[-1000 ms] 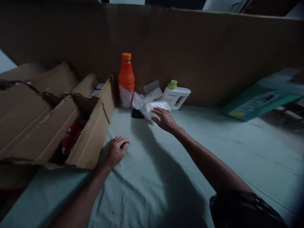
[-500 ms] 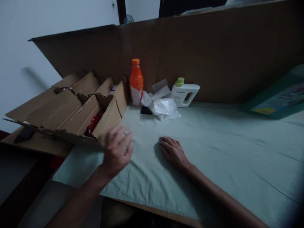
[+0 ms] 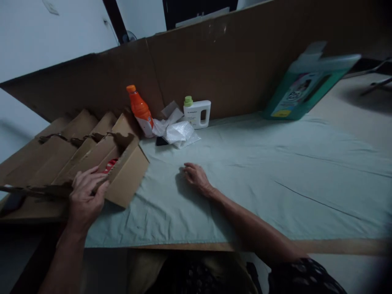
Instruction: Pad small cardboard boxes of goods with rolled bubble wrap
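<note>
My left hand [image 3: 88, 195] is at the front of a cardboard box with dividers [image 3: 128, 175]. Its fingers reach over the front wall into the compartment that holds a red item with white marks [image 3: 110, 165]. The thumb stands apart from the fingers, and nothing shows in the grasp; whether the fingertips touch the red item I cannot tell. On the pale green cloth [image 3: 245, 163] rests my right hand [image 3: 196, 177], palm down, with loosely bent fingers and nothing visible in it.
Behind the hands stand an orange bottle [image 3: 141, 110], crumpled bubble wrap [image 3: 180, 134] over a black flat object [image 3: 161, 141], and a white jug with green cap [image 3: 191, 114]. A large jug of green liquid [image 3: 294, 94] is at the right. A cardboard panel [image 3: 232, 61] closes the back.
My left hand has moved left from above the cloth to the box's front compartment. My right hand still rests on the cloth, and the view has turned to the right.
</note>
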The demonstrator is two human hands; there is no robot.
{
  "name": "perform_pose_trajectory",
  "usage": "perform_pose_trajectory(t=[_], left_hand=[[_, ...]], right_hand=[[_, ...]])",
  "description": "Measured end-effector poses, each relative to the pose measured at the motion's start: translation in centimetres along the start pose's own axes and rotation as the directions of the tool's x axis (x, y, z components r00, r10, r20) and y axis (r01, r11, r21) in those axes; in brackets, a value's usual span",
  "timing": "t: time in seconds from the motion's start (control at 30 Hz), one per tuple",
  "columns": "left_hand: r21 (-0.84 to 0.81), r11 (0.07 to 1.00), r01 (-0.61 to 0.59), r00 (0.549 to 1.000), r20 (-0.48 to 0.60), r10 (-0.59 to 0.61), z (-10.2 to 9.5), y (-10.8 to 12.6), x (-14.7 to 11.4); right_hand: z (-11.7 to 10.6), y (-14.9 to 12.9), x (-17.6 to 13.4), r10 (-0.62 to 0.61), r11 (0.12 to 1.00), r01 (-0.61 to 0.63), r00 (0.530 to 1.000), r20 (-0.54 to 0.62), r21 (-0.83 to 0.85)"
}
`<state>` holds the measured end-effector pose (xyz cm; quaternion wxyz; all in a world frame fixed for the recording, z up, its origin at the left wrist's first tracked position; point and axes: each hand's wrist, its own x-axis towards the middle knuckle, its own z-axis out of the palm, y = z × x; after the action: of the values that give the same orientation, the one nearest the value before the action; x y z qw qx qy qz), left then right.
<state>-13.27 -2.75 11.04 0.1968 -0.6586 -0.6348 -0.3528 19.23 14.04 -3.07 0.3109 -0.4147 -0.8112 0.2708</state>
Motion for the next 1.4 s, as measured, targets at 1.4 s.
perform_pose_trajectory(t=[1.4], left_hand=[[-0.556, 0.345, 0.756, 0.631, 0.48, -0.609, 14.8, 6.6, -6.1]], right_hand=[[-7.6, -1.9, -2.5, 0.175, 0.803, -0.179, 0.983, 0.062, 0.569]])
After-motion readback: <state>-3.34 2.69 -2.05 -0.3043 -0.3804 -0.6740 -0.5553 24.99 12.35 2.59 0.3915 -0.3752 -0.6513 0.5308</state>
